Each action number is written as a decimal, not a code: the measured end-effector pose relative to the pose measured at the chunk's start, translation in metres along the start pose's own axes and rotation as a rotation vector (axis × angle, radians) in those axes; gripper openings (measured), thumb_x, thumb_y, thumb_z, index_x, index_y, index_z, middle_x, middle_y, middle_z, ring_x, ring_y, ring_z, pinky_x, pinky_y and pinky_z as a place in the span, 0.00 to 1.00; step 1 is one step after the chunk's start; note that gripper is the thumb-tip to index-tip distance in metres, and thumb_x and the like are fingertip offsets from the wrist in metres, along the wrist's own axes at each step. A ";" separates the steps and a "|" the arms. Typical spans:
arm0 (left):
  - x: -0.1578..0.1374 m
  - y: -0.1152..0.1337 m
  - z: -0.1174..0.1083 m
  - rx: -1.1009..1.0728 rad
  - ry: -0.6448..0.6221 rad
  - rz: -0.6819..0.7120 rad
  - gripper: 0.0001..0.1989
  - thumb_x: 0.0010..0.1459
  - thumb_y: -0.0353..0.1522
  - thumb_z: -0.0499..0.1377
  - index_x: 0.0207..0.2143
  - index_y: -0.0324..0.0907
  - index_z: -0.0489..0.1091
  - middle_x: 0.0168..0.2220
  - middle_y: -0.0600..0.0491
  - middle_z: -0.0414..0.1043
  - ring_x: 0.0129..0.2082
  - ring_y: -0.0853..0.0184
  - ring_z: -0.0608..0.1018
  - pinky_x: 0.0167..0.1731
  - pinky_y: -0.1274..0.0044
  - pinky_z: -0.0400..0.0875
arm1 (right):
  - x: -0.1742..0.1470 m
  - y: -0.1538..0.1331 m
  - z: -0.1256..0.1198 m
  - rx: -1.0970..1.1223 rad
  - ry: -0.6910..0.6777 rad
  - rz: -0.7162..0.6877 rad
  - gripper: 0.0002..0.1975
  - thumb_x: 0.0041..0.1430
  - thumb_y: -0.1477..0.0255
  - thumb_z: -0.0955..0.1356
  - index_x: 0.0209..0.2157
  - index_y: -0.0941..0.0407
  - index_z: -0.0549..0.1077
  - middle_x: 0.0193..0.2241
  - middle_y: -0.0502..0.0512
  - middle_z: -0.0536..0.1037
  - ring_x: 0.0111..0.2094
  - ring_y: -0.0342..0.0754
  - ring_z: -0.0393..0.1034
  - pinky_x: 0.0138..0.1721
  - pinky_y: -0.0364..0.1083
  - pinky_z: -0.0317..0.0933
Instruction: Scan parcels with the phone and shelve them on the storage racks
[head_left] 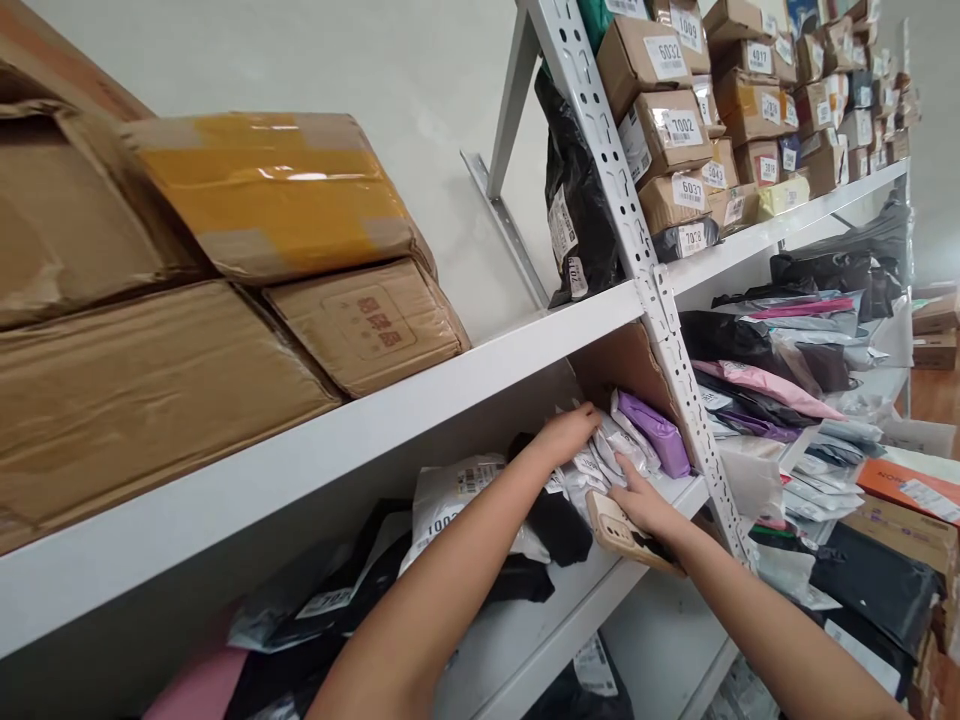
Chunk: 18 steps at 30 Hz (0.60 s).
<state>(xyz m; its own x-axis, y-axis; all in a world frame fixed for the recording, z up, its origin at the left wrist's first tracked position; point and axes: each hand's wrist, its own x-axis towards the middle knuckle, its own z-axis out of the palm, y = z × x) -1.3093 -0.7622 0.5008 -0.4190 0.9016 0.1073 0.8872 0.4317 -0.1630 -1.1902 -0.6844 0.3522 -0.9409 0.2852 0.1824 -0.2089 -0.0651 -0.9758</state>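
Observation:
My left hand (571, 434) reaches onto the middle shelf, its fingers curled over the top edge of the white plastic mailers (592, 462), which stand packed side by side. My right hand (643, 500) holds a phone in a beige case (611, 525), its camera side turned up. Its extended thumb or finger also touches the front of the white mailers. A purple mailer (660, 432) stands just right of them, against a cardboard divider (626, 365). Left of my left hand lie a black mailer (559, 525) and a larger white mailer (450, 495) marked with a printed number.
Brown cartons (337, 200) sit on the upper shelf at left. A perforated metal upright (660, 310) rises right of my hands. Beyond it, labelled boxes (679, 130) and stacked mailers (787, 340) fill other shelves. The upper shelf edge (450, 385) overhangs my reach.

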 end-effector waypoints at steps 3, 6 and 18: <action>-0.009 -0.003 -0.003 -0.135 0.104 0.039 0.09 0.61 0.27 0.51 0.36 0.41 0.71 0.45 0.47 0.71 0.38 0.61 0.74 0.45 0.71 0.69 | 0.001 -0.002 -0.002 -0.006 0.004 0.004 0.41 0.57 0.71 0.67 0.70 0.60 0.53 0.70 0.63 0.59 0.71 0.56 0.47 0.71 0.55 0.36; -0.014 -0.008 -0.004 -0.299 0.211 0.032 0.08 0.60 0.27 0.51 0.28 0.43 0.67 0.39 0.50 0.71 0.41 0.62 0.73 0.49 0.72 0.67 | 0.004 -0.004 -0.005 0.001 0.004 0.015 0.35 0.58 0.70 0.66 0.67 0.56 0.60 0.67 0.60 0.65 0.70 0.56 0.50 0.70 0.56 0.41; -0.029 0.008 0.014 -0.862 0.651 -0.326 0.09 0.51 0.26 0.59 0.35 0.42 0.76 0.34 0.52 0.79 0.32 0.64 0.79 0.37 0.74 0.74 | 0.000 -0.004 -0.012 0.147 0.001 -0.038 0.23 0.56 0.70 0.70 0.55 0.57 0.72 0.51 0.61 0.80 0.52 0.57 0.74 0.58 0.60 0.62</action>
<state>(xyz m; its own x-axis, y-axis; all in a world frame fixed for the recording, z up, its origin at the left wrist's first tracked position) -1.2926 -0.7844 0.4831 -0.6983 0.4543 0.5532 0.6967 0.2541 0.6708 -1.1866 -0.6727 0.3546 -0.9314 0.2909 0.2187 -0.2811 -0.1935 -0.9400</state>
